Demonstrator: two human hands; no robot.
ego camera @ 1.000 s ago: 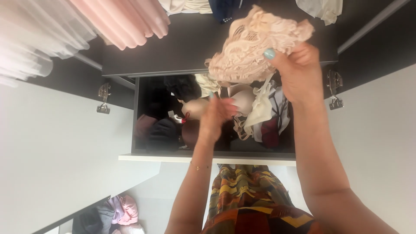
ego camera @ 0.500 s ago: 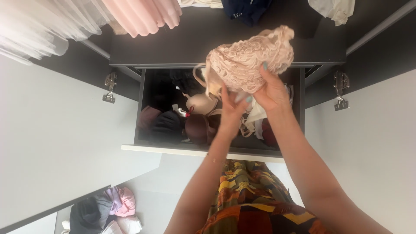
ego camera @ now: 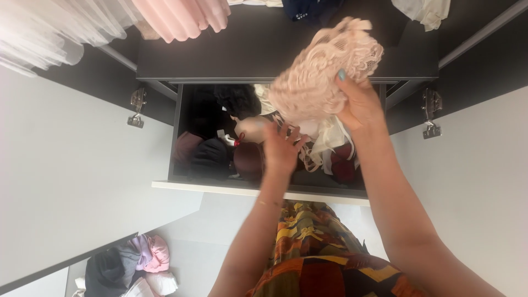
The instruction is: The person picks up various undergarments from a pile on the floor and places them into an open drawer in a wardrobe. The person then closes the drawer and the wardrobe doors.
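A: From the head camera, what has each hand got?

B: The right hand point(ego camera: 360, 102) is raised above the open drawer point(ego camera: 264, 187), its fingers closed around the lower edge of a pale pink lace garment point(ego camera: 324, 69). The left hand point(ego camera: 281, 147) sits lower, over the drawer's contents, fingers spread and loosely curled; it looks to hold nothing, though I cannot tell whether the fingertips touch the cream strappy pieces point(ego camera: 330, 143) just beside it.

A: Where exactly is the lace piece?

B: In the air in front of the dark shelf point(ego camera: 220, 55), above the right half of the drawer, well clear of the dark red point(ego camera: 344, 165) and black garments point(ego camera: 212, 157) lying inside.

A: How would you handle it well from here?

B: My judgement: lace snags, so keep the grip on the firmer lower edge, not on the open mesh, and bring the free hand up to support the bunched part before spreading it. Keep it lifted away from the straps below so nothing tangles.

A: Which way does it run?

B: It is bunched, so only roughly: the long axis slants from lower left, near the drawer's back edge, to upper right, where the scalloped edge points up toward the hanging clothes point(ego camera: 181, 19)
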